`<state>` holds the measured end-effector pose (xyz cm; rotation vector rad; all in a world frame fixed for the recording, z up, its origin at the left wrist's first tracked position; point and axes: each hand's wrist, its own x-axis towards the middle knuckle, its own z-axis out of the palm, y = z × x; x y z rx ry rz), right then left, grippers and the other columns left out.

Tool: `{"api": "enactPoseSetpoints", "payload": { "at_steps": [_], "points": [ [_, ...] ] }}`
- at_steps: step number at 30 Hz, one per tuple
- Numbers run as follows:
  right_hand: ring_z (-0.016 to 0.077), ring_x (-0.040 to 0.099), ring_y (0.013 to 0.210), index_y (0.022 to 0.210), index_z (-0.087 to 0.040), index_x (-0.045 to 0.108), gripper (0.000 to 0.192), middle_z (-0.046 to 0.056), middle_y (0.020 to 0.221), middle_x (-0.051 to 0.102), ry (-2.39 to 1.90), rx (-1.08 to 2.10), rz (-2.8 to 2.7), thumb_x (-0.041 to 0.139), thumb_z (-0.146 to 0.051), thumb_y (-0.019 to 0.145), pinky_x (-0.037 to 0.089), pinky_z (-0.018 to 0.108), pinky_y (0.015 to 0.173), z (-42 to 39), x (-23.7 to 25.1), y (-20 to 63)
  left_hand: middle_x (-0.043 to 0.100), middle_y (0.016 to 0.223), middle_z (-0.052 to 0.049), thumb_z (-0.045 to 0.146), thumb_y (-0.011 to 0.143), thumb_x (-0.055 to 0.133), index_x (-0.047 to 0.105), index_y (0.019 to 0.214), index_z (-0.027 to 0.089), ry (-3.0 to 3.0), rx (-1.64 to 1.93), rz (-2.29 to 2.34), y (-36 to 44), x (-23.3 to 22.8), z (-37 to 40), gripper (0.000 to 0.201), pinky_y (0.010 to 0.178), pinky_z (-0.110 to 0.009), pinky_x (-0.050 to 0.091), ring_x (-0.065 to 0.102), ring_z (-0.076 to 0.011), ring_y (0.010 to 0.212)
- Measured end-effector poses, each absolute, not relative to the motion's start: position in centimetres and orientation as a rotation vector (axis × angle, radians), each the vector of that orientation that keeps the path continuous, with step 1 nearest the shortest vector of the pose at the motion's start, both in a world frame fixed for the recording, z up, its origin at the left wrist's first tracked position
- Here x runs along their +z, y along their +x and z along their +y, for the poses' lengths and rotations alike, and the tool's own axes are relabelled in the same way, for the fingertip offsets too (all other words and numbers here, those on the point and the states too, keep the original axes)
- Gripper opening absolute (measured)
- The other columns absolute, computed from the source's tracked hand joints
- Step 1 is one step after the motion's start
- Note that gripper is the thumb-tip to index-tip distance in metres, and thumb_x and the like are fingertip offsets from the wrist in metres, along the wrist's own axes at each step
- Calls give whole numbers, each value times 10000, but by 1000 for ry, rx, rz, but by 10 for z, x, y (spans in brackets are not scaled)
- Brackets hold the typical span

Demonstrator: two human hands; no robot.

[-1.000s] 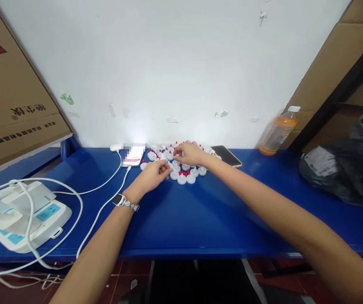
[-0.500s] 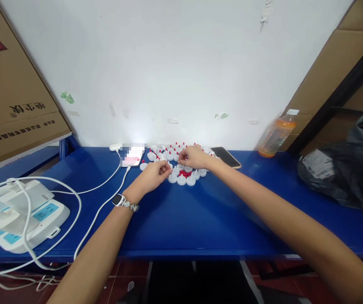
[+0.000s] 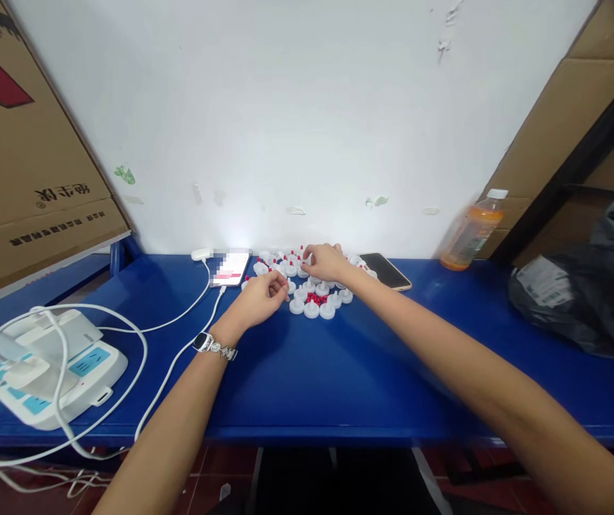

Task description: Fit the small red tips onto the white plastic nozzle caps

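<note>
Several white round nozzle caps stand on the blue table, most of the far ones with small red tips and the near ones bare. A heap of loose red tips lies among the near caps. My left hand is closed in a pinch at the left edge of the caps; whatever its fingers hold is hidden. Reaching over the group from the right, my right hand pinches just above a white cap in the middle. What sits between those fingertips is too small to tell.
A lit phone on a charging cable lies left of the caps, a dark phone right of them. An orange drink bottle and a black plastic bag are at the right. A power strip with looping white cables occupies the left.
The view has shifted slightly, so everything appears a little further right and lower. Both hands keep nearly the same places and stay pinched.
</note>
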<state>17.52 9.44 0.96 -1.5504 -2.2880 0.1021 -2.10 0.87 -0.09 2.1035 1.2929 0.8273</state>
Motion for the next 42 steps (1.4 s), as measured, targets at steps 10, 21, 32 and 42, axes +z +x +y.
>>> {"api": "enactPoseSetpoints", "payload": {
  "at_steps": [10,21,32,42],
  "points": [
    [185,647,792,852,-179,627,120,52,828,722,-1297,435,-2012,602,-296,840,439,317,770,63,19,180,611,1163,-108,362,919,535,559,1143,179,2353,1138,1319,-17,-10,13,290,725,-316,508,604,-211,965],
    [127,427,603,711,-215,418,399,-43,616,444,-1081,608,-1903,373,-498,989,321,271,590,7,3,194,613,952,-28,383,965,537,492,1293,207,2301,1173,1037,11,-5,-3,375,759,-258,501,608,-147,865],
    [134,366,586,654,-224,367,491,-32,591,379,-1040,612,-1824,314,-580,987,290,289,584,-1,7,187,585,845,-4,457,952,543,550,1173,199,2108,1192,991,14,-3,-6,340,671,-235,444,542,-126,741],
    [139,391,572,648,-228,363,491,-22,577,416,-1062,514,-1815,314,-574,992,287,299,579,-8,9,184,448,616,19,613,973,366,450,688,188,1812,1064,871,18,-2,-2,519,592,-259,411,441,-113,581]
  ]
}}
